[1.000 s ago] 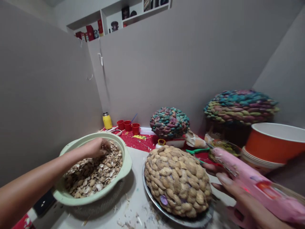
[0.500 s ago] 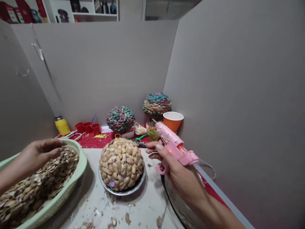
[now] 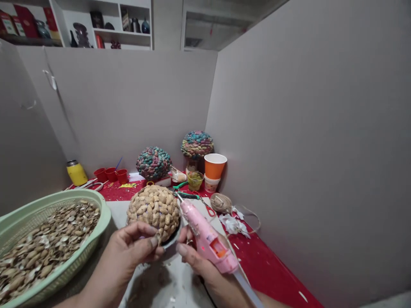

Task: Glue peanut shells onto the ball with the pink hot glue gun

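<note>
My left hand (image 3: 128, 252) pinches a small peanut shell (image 3: 158, 238) in front of a dome (image 3: 156, 207) covered with peanut shells. The dome sits on a metal dish, mostly hidden by my hands. My right hand (image 3: 205, 265) is wrapped round a pink glue gun (image 3: 207, 235), its nozzle pointing up and left beside the dome's upper right side. Thumb and index finger of that hand meet near a small piece, too hidden to name. On the left stands a green basket (image 3: 104, 211) of shells.
Behind the dome are two coloured shell-covered domes (image 3: 154, 162), red cups (image 3: 111, 174), a yellow jar (image 3: 76, 173) and an orange cup (image 3: 214, 167). Red scissors (image 3: 210, 210), twine (image 3: 221, 202) and crumpled white tissue (image 3: 234, 224) lie right of the dome. A grey partition stands at the right.
My left hand has moved from over the basket to the dome's front, now with a shell. My right hand has come lower and closer to the left hand with the glue gun. The view has shifted.
</note>
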### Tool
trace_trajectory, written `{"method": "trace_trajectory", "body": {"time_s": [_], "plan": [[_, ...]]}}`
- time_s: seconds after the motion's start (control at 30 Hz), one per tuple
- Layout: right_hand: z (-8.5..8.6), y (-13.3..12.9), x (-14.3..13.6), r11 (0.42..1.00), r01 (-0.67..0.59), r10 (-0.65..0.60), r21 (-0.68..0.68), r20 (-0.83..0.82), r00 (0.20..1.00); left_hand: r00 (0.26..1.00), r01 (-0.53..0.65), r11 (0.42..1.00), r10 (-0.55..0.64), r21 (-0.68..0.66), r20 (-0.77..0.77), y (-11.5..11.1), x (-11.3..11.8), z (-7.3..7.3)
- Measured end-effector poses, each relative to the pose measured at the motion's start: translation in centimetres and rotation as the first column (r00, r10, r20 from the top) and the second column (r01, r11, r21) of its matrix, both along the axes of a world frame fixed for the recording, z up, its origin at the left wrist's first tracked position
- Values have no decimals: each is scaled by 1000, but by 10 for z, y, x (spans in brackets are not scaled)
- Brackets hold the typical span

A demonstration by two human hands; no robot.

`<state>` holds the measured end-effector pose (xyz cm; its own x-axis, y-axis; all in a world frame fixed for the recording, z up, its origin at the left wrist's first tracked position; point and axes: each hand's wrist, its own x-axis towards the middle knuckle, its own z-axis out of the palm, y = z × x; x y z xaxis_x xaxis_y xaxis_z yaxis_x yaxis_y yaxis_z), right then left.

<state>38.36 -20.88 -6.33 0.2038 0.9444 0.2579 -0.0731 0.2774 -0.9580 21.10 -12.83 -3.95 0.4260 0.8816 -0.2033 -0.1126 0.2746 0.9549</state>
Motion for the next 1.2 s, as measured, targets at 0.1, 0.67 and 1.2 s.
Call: {"method": "trace_trajectory", "body": {"time_s": [0.1, 0.67, 1.2], "plan": [[-4, -8, -4, 1000, 1, -2, -26, -28, 1000, 1000, 12, 999, -12, -33, 4, -3, 12, -5], [-32, -11, 7, 993, 118, -118, 11, 152, 981, 984, 166, 983, -159, 76, -81, -13, 31, -11], [-32, -17, 16, 978, 173, -207, 114, 469, 859, 953, 143, 694, 96, 706, -288, -26, 40, -21]]}}
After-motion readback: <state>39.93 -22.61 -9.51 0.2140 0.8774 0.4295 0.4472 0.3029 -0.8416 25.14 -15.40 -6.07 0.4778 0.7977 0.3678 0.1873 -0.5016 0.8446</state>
